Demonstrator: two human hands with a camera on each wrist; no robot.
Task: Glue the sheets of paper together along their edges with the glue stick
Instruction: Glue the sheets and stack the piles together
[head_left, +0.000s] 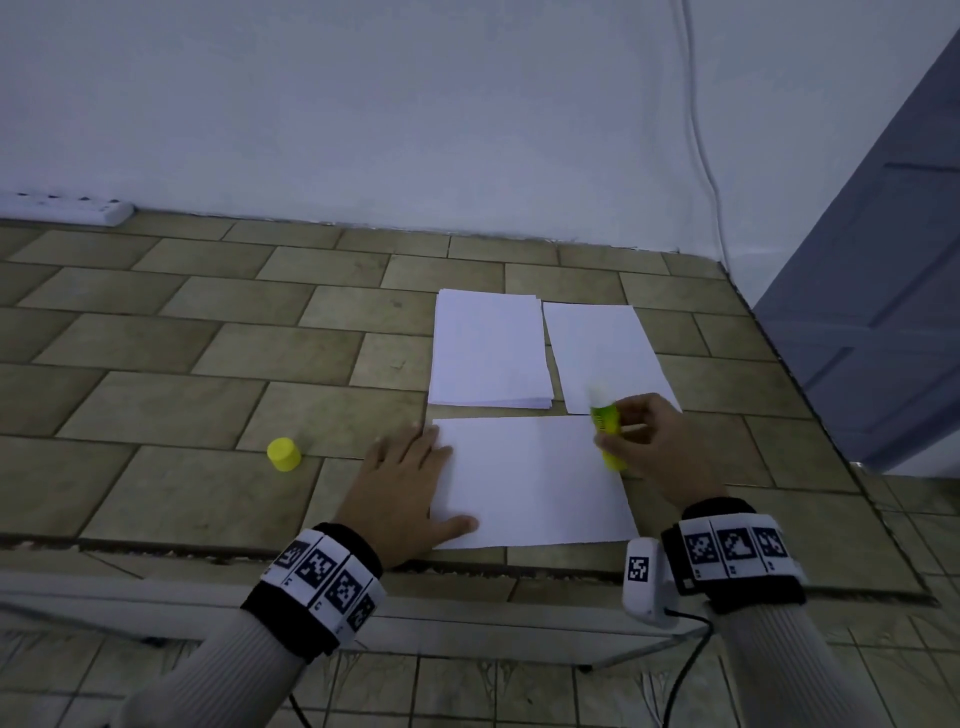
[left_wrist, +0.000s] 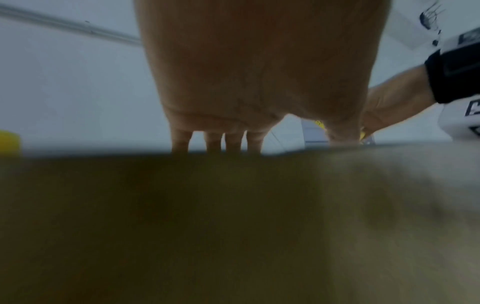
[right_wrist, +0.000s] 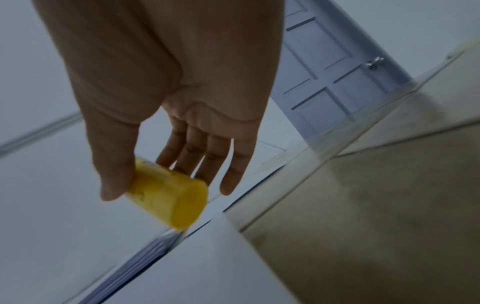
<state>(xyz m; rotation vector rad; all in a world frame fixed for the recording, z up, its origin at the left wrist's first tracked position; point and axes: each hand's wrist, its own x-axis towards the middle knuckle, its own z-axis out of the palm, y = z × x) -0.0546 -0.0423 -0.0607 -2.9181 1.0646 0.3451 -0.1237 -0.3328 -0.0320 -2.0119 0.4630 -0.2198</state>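
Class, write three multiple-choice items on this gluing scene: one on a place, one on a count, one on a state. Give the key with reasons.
1. Where is the yellow cap?
A. on the tiled table, left of the left hand
B. on the paper stack
C. on the glue stick

2. How many single sheets lie apart from the paper stack?
A. one
B. two
C. four

3. What is the left hand doing?
A. gripping the cap
B. lying flat on the near sheet
C. lifted off the table

Key: A, the cap stands alone on the tiles; B, the near sheet and the far right sheet; B, straight fingers rest on the sheet's left edge.
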